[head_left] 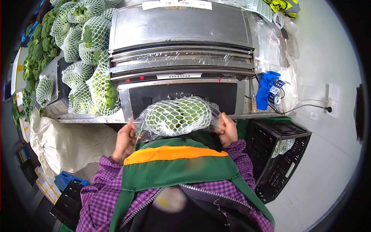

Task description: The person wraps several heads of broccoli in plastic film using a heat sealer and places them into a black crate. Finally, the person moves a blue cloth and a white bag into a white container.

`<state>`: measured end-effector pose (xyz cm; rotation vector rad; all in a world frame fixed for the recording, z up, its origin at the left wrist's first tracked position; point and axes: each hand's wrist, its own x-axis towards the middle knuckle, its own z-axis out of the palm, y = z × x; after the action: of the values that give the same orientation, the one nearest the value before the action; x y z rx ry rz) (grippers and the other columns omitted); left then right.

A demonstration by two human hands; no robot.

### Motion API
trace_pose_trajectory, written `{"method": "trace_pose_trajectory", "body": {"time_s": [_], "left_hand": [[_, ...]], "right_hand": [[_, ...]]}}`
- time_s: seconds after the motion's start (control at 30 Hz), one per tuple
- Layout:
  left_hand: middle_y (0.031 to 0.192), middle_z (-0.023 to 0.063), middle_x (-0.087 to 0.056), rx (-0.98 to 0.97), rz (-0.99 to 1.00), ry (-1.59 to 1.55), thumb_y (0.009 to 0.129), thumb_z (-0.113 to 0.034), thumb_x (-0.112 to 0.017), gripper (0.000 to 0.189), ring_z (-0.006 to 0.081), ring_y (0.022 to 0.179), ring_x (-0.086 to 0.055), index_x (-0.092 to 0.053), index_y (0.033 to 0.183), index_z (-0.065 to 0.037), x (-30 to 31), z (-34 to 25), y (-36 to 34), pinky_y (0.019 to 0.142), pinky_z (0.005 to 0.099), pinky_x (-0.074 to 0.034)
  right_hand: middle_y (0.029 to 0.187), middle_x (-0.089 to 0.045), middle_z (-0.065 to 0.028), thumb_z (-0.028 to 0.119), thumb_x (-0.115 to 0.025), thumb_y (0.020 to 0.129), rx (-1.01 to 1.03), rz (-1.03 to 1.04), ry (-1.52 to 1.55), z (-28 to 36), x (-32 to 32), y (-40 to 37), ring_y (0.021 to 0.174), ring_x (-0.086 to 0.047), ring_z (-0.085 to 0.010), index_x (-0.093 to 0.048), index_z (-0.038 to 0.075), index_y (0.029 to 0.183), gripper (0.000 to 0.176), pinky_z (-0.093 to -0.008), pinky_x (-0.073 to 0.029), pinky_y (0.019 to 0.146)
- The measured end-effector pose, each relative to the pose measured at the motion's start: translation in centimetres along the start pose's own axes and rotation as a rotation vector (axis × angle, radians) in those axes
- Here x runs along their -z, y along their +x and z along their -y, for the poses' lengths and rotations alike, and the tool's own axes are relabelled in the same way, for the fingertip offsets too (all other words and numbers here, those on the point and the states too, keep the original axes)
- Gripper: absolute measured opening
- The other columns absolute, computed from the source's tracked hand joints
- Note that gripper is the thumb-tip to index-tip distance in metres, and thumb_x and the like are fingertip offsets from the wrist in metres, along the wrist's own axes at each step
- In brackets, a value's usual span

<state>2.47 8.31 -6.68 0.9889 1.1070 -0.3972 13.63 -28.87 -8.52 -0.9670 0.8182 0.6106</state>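
Note:
A broccoli in white foam netting (178, 116) lies inside clear plastic film (140, 124) at the front edge of a wrapping machine (181, 27). On the left of it, my left hand (125, 140) is closed on the film's edge. My right hand (227, 128) pinches the film on the other side, with the fingers pressed together. Between the two hands the film is stretched around the netted broccoli. Behind the broccoli is the machine's dark flat plate (216, 94), and farther back run its metal bars and film rollers (181, 58).
Several netted broccoli (92, 34) are piled at the left, beside bare broccoli (38, 50). A white sack (73, 145) stands below them. To the right are a black crate (286, 154) holding a netted piece, a blue glove (266, 91) and a power cable (309, 108) to the wall socket.

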Motion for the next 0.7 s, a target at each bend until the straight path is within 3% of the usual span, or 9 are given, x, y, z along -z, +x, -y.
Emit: {"method": "trace_pose_trajectory", "body": {"time_s": [0.1, 0.13, 0.2, 0.23, 0.33, 0.43, 0.6, 0.67, 0.7], "left_hand": [[0.077, 0.0018, -0.063, -0.101, 0.068, 0.188, 0.097, -0.026, -0.049, 0.027, 0.0106, 0.064, -0.056, -0.064, 0.096, -0.003, -1.1, 4.7, 4.1, 0.057, 0.0253, -0.046], [0.093, 0.0065, -0.067, -0.129, 0.205, 0.274, 0.095, -0.023, -0.051, 0.030, 0.0133, 0.079, -0.061, -0.063, 0.109, 0.001, -0.8, 5.5, 5.8, 0.073, 0.0278, -0.050], [0.100, 0.0095, -0.067, -0.533, 0.394, 0.900, 0.092, -0.016, -0.055, 0.023, 0.0158, 0.084, -0.062, -0.064, 0.105, 0.001, -1.9, 6.3, 8.4, 0.076, 0.0271, -0.049], [0.093, 0.0087, -0.065, -1.206, 0.497, 0.933, 0.089, -0.011, -0.058, 0.015, 0.0162, 0.080, -0.059, -0.066, 0.094, 0.000, -3.6, 6.2, 9.3, 0.071, 0.0273, -0.046], [0.090, 0.0084, -0.063, -0.882, 0.663, 0.681, 0.088, -0.012, -0.059, 0.014, 0.0160, 0.079, -0.057, -0.065, 0.092, 0.000, -6.0, 5.0, 6.9, 0.070, 0.0273, -0.045], [0.087, 0.0080, -0.062, -0.782, 0.736, 0.550, 0.088, -0.012, -0.060, 0.013, 0.0158, 0.077, -0.056, -0.065, 0.089, 0.000, -7.6, 3.4, 4.6, 0.069, 0.0274, -0.044], [0.082, 0.0075, -0.059, -0.795, 0.791, 0.509, 0.087, -0.013, -0.061, 0.013, 0.0155, 0.075, -0.054, -0.065, 0.085, 0.000, -10.4, 0.9, 2.7, 0.067, 0.0275, -0.043], [0.074, 0.0048, -0.050, -0.988, 0.724, 0.529, 0.088, -0.014, -0.062, 0.017, 0.0137, 0.071, -0.049, -0.062, 0.081, 0.001, -12.4, -0.4, 1.2, 0.065, 0.0278, -0.039], [0.078, 0.0059, -0.051, -1.075, 0.773, 0.306, 0.088, -0.014, -0.064, 0.017, 0.0150, 0.077, -0.050, -0.061, 0.078, 0.000, -13.0, 0.2, 1.5, 0.069, 0.0294, -0.040]], "right_hand": [[0.066, -0.048, 0.0032, 0.020, -0.049, 0.096, -0.039, 0.007, -0.234, -3.4, -0.3, 0.5, 0.054, -0.042, -0.0059, -0.058, 0.002, 0.094, 0.020, -0.0223, -0.035, 0.048], [0.071, -0.055, 0.0014, 0.018, -0.049, 0.095, -0.063, -0.010, -0.382, -5.0, 0.3, 1.3, 0.059, -0.048, -0.0074, -0.060, 0.000, 0.099, 0.021, -0.0230, -0.039, 0.053], [0.095, -0.063, -0.0058, 0.013, -0.050, 0.092, 0.051, 0.215, -0.482, -7.2, 0.7, 4.2, 0.080, -0.057, -0.0136, -0.060, 0.000, 0.109, 0.024, -0.0270, -0.046, 0.072], [0.101, -0.063, -0.0077, 0.014, -0.052, 0.091, 0.178, 0.341, -0.550, -7.4, -0.7, 3.6, 0.084, -0.057, -0.0143, -0.059, 0.000, 0.111, 0.025, -0.0281, -0.047, 0.076], [0.117, -0.059, -0.0093, 0.014, -0.056, 0.090, 0.253, 0.436, -0.619, -8.7, -0.9, 3.5, 0.105, -0.055, -0.0187, -0.057, 0.000, 0.115, 0.028, -0.0328, -0.045, 0.090], [0.114, -0.059, -0.0090, 0.016, -0.056, 0.091, 0.151, 0.584, -0.433, -7.4, -1.1, 2.5, 0.103, -0.054, -0.0188, -0.057, 0.001, 0.112, 0.026, -0.0332, -0.045, 0.089], [0.108, -0.058, -0.0084, 0.020, -0.056, 0.092, -0.074, 1.170, 0.490, -6.2, -5.4, 2.2, 0.100, -0.053, -0.0191, -0.058, 0.003, 0.106, 0.023, -0.0340, -0.046, 0.088], [0.092, -0.055, -0.0067, 0.028, -0.054, 0.094, -0.043, 0.968, 0.631, -7.9, -7.6, 1.2, 0.091, -0.052, -0.0182, -0.058, 0.005, 0.094, 0.023, -0.0348, -0.047, 0.082], [0.088, -0.054, -0.0057, 0.030, -0.049, 0.096, 0.544, 0.957, 0.848, -11.2, -9.7, 3.1, 0.091, -0.052, -0.0175, -0.057, 0.005, 0.090, 0.027, -0.0334, -0.047, 0.080]]}}
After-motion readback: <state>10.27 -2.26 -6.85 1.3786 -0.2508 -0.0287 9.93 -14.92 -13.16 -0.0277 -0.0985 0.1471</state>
